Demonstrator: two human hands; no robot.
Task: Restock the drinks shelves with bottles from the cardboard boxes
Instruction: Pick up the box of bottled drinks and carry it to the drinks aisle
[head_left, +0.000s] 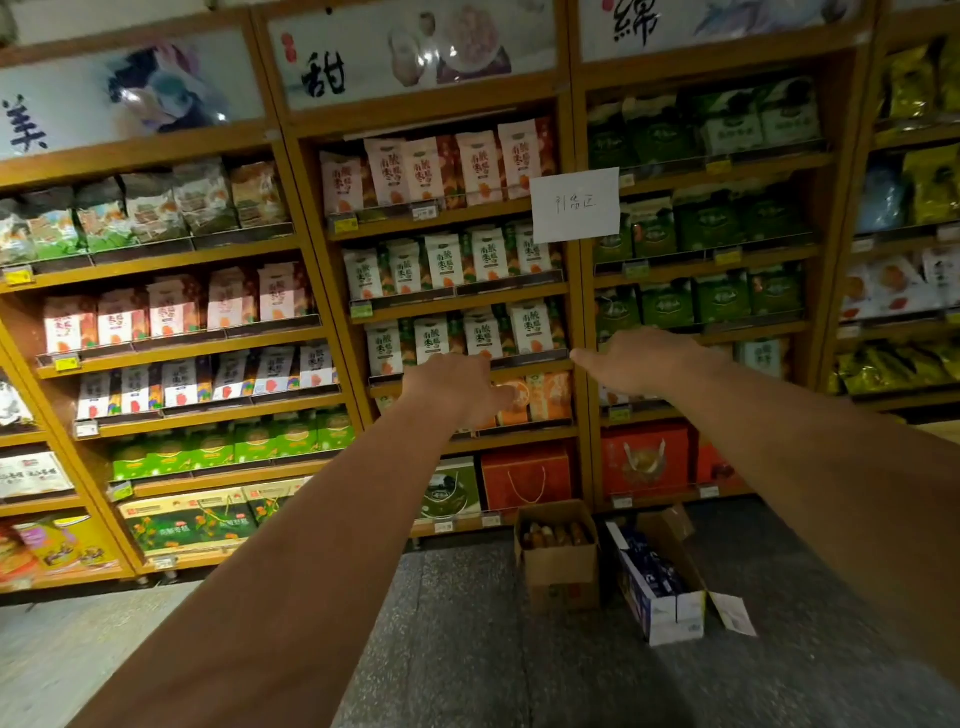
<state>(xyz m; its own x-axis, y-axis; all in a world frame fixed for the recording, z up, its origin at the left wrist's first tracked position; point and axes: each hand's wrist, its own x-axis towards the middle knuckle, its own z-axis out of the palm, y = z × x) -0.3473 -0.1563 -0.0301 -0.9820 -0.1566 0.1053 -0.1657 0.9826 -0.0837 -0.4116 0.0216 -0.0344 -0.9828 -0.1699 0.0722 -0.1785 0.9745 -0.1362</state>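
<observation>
Brown cardboard box (561, 571), its flaps open, stands on the grey speckled floor (467, 634) at the foot of the wooden shelves (519, 439). Inside it sit bottles (555, 535) with amber-brown contents, too blurred to read. Just beside it, to the right, a white and blue carton (662, 603) lies tilted and open, with dark blue packs showing inside; whether those are drinks I cannot tell.

Both bare arms reach out towards the middle shelf bay, well above the boxes. The left hand (457, 387) hangs in front of a row of orange packets (545, 397), its fingers loose and slightly bent, holding nothing. The right hand (644, 364) is level with it and near it, fingers stretched out towards the left, also holding nothing. The two hands are apart and touch neither each other nor, as far as I can see, the goods.

The shelves carry rows of white, pink and green snack bags. A white paper sheet (575, 205) with handwriting is stuck on the upright between two bays.
</observation>
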